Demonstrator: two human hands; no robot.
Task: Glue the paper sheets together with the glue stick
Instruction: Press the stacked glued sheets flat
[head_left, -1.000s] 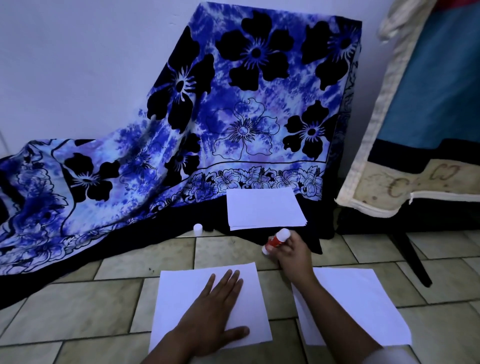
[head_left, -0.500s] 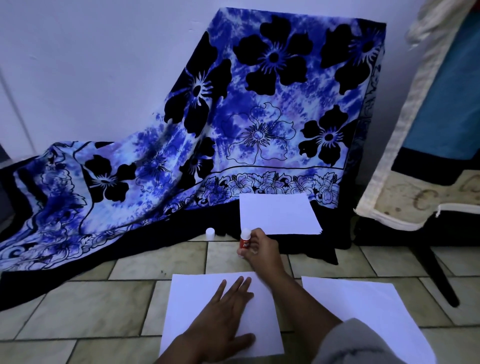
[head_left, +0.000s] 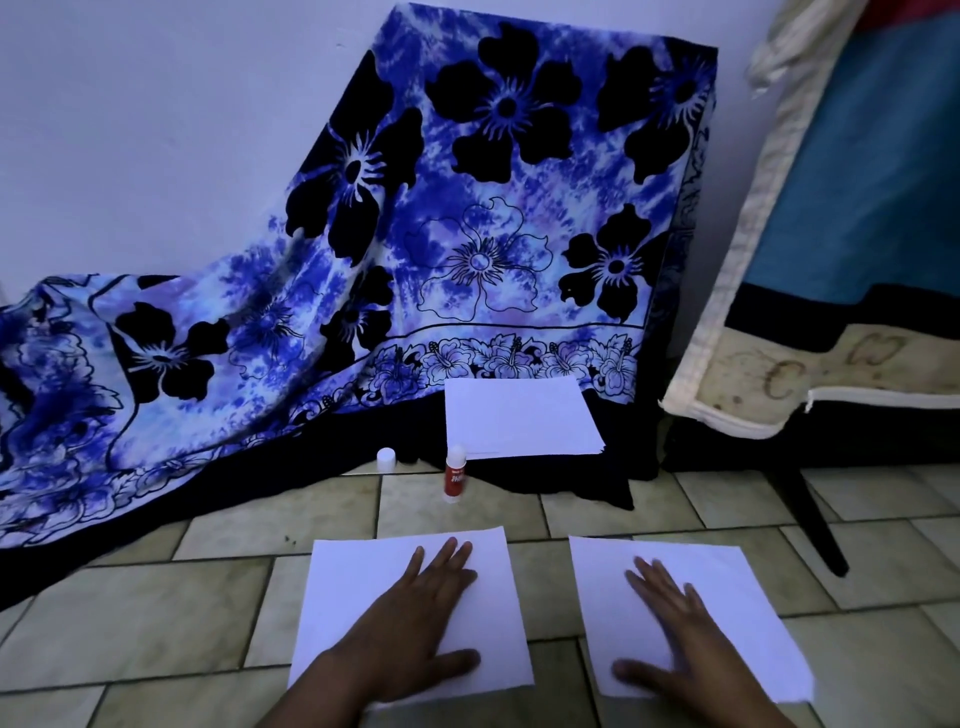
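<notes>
Cloth (head_left: 260, 312) with a blue floral print covered the upper left and centre of the frame. Below its hem, a white cap (head_left: 386, 459) stood on the tiled floor (head_left: 156, 623), and the glue stick (head_left: 455, 474) stood upright just right of it. At lower centre, the left hand (head_left: 415, 618) lay flat on the left sheet (head_left: 353, 587), grip apart, fingers straight. A paper stack (head_left: 519, 421) lay right of the glue stick. At lower right, the right hand (head_left: 675, 644) lay flat on the right sheet (head_left: 727, 571), grip apart, holding nothing.

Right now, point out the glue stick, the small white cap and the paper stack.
glue stick (head_left: 455, 480): head view, on its red label.
white cap (head_left: 386, 459): head view, on the middle of its side.
paper stack (head_left: 519, 418): head view, on the middle of the top sheet.
</notes>
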